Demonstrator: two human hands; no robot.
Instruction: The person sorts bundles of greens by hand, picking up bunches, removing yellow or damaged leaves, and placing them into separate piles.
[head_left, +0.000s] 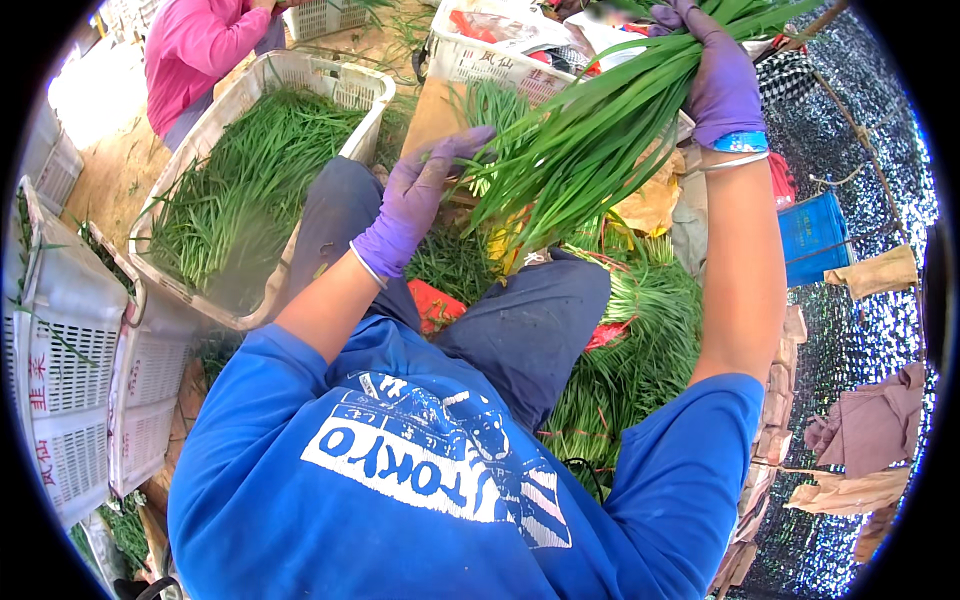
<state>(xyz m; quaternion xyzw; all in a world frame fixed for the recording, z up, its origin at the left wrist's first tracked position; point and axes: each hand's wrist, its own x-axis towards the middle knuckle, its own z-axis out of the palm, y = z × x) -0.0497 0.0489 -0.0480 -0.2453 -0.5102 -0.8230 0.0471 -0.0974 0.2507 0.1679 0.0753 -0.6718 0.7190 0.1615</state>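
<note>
A thick bunch of garlic chives point(600, 130) is held up at the upper right, its long flat leaves fanning down to the left. My right hand point(715, 80), in a purple glove, is closed around it. My left hand point(415, 205), also gloved in purple, is raised beside the hanging leaf tips with fingers stretched out. Whether those fingers touch the leaves I cannot tell. More chives point(500, 108) lie on a board point(432, 115) behind the leaf tips. Tied bundles of chives point(630, 370), with pale stems, are piled to the right of my knees.
At the left stands a white crate point(380, 90) full of loose chives, with stacked white crates point(65, 400) nearer. A white basket point(480, 60) holding bags is at the back. Another person point(205, 55) in pink sits far left. A blue container point(812, 238) stands by the right mesh wall.
</note>
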